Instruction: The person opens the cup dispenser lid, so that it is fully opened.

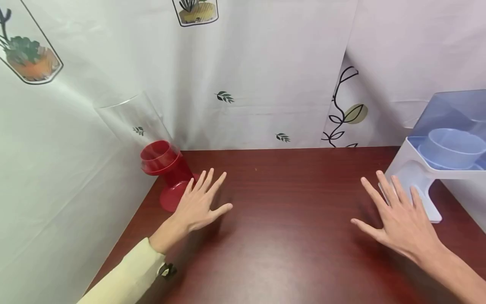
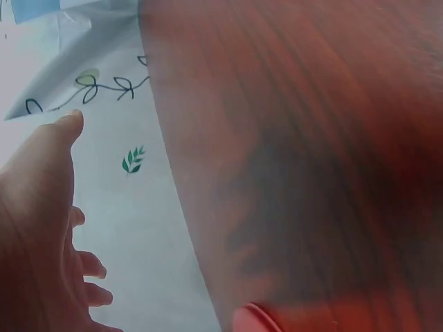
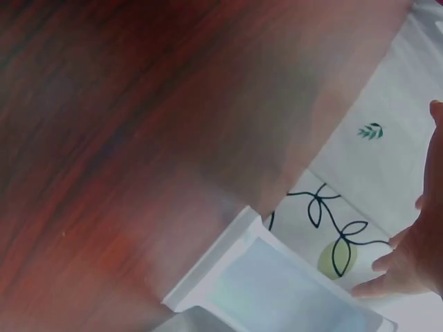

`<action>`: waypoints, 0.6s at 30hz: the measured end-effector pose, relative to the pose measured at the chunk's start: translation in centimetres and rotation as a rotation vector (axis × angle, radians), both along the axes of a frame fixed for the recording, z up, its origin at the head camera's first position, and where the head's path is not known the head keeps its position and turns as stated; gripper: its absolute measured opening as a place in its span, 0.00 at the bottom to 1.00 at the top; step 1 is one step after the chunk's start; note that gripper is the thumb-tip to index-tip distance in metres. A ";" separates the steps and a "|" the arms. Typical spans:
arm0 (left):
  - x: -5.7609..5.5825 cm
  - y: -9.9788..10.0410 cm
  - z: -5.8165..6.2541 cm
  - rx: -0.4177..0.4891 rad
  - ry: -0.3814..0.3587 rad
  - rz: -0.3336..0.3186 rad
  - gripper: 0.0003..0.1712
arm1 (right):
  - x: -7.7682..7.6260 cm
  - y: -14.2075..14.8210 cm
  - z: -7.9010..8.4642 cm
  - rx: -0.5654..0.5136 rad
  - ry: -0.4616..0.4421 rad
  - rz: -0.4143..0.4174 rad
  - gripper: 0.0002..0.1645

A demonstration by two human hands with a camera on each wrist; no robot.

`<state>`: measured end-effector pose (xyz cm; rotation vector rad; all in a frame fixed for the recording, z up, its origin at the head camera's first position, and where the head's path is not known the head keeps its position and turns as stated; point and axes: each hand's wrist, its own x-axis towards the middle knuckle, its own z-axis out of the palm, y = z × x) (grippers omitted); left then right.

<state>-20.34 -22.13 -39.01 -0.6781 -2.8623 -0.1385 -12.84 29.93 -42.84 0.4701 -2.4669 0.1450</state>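
My left hand [image 1: 198,207] hovers over the table with its fingers spread and holds nothing. Just beyond it on the left stands a red dispenser-like stand [image 1: 161,158] with a clear cylinder [image 1: 133,114] on top; the hand overlaps its round base in the head view. My right hand [image 1: 404,219], fingers also spread and nothing in them, is held in front of a white stand [image 1: 421,173] with a pale blue round cup [image 1: 452,147] set in its top. Part of the white stand's leg is hidden behind these fingers.
The dark reddish wooden table [image 1: 281,236] lies between both hands. A white cloth [image 1: 265,63] printed with leaves and potted plants hangs along the back and left sides. A translucent bluish panel [image 1: 455,109] rises behind the cup at the right edge.
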 end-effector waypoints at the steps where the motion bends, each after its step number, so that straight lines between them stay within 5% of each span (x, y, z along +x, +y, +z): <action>1: -0.1 0.2 0.1 -0.001 0.004 -0.009 0.55 | 0.0 0.0 0.2 -0.003 0.013 0.004 0.63; 7: -0.8 1.9 0.7 -0.007 0.005 -0.049 0.55 | -0.1 0.0 1.8 -0.007 0.125 0.033 0.63; 18: -1.9 5.7 1.8 -0.040 -0.007 -0.107 0.55 | -0.3 -0.7 4.5 -0.108 0.487 0.096 0.54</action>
